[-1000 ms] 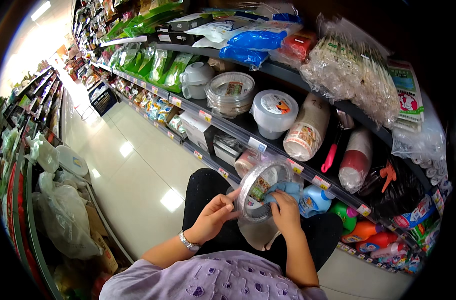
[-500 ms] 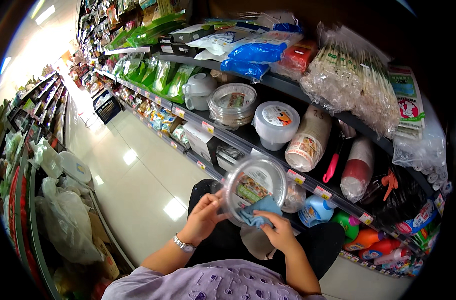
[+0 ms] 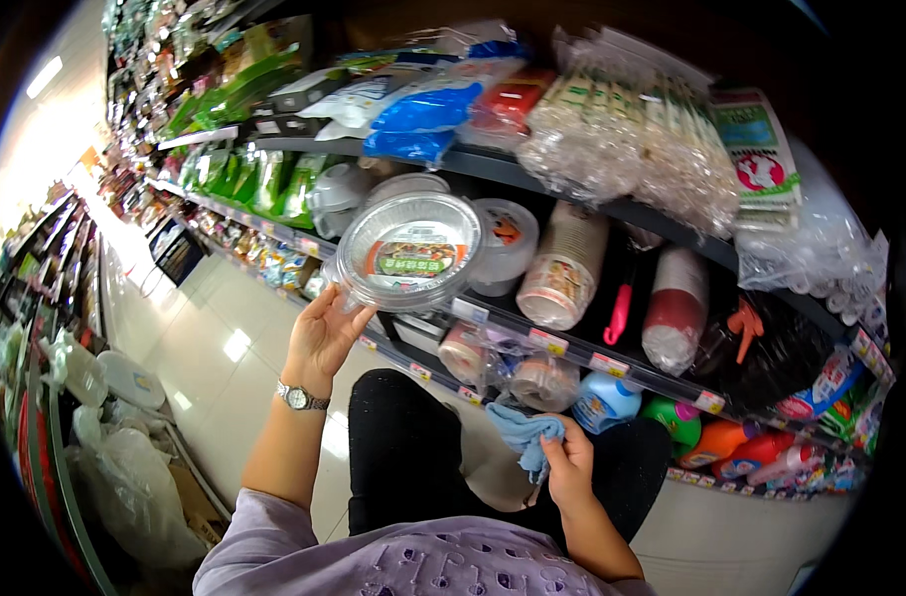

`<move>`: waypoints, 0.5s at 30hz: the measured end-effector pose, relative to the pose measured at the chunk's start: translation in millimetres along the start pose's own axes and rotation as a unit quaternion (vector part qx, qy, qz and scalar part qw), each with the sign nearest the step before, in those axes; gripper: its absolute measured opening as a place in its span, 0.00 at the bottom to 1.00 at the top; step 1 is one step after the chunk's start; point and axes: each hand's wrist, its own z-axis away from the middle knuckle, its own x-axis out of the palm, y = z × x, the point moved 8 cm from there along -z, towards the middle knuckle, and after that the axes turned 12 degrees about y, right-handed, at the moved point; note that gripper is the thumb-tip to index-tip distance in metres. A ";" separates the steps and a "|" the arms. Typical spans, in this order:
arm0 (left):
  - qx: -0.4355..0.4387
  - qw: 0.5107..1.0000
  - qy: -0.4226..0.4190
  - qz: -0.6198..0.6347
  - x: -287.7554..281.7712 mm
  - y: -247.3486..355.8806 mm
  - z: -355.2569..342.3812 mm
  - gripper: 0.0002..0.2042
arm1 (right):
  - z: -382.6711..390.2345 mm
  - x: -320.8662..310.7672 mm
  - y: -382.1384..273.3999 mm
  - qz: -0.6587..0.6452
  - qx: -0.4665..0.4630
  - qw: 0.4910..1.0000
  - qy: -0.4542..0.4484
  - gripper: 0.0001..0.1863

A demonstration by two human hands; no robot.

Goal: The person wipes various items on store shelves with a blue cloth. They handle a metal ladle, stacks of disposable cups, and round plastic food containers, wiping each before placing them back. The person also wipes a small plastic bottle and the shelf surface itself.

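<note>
A round foil container pack (image 3: 410, 250) with a clear rim and a printed label is pinched at its lower left edge by my left hand (image 3: 326, 333). It is held up in front of the shelf, overlapping another round clear container (image 3: 409, 186) behind it. My right hand (image 3: 569, 462) is closed on a crumpled blue cloth (image 3: 526, 432) above my right thigh, apart from the pack. A lidded white plastic tub (image 3: 501, 248) stands on the shelf just right of the pack.
Shelf edges (image 3: 572, 348) with price tags run across in front of me. Stacked paper cups (image 3: 564, 268), bagged skewers (image 3: 632, 134) and detergent bottles (image 3: 608, 399) fill the right side. At left, another shelf holds plastic bags (image 3: 135, 477); a dark crate (image 3: 178, 250) stands in the tiled aisle.
My left hand has raised the foil container pack up and left toward the shelf. My right hand, with the cloth, has come away from it and dropped lower. The view has shifted.
</note>
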 end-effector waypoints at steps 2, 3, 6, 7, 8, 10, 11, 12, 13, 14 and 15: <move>-0.047 0.999 -0.022 -0.018 9.6 -25.8 -2.4 0.10 | 3.0 -8.4 3.5 0.004 -0.001 1.000 0.006 0.16; -0.061 0.998 -0.026 -0.021 18.1 -38.7 -2.3 0.10 | 4.5 -11.9 5.6 -0.001 0.006 1.000 0.012 0.16; -0.084 0.994 -0.032 -0.060 48.5 -85.7 -3.4 0.11 | 8.0 -20.0 11.1 -0.010 0.014 1.000 0.027 0.16; -0.104 0.992 -0.056 -0.043 58.9 -102.8 -6.9 0.08 | 8.9 -20.3 11.8 -0.004 0.014 0.999 0.031 0.14; -0.099 0.991 -0.077 -0.044 70.1 -117.9 -10.5 0.07 | 10.1 -20.3 12.3 0.003 0.015 0.999 0.036 0.13; -0.079 0.991 -0.097 -0.040 92.3 -144.8 -20.8 0.05 | 11.2 -22.7 13.2 0.017 0.005 0.999 0.026 0.12; -0.064 0.993 -0.096 -0.034 102.3 -156.3 -27.5 0.05 | 11.9 -23.1 12.5 0.018 0.005 0.999 0.026 0.12; -0.053 0.993 -0.100 -0.023 114.5 -171.1 -33.5 0.05 | 12.6 -24.1 12.0 0.017 0.003 0.999 0.032 0.12; -0.044 0.994 -0.103 -0.016 122.9 -184.0 -42.5 0.05 | 13.9 -23.5 11.5 0.018 0.003 0.999 0.033 0.12; -0.033 0.993 -0.107 -0.022 129.3 -197.2 -52.3 0.04 | 15.1 -23.6 11.6 0.024 0.009 0.999 0.031 0.13; -0.027 0.993 -0.112 -0.028 139.2 -210.8 -55.7 0.04 | 16.6 -26.0 12.3 0.021 0.010 0.999 0.034 0.13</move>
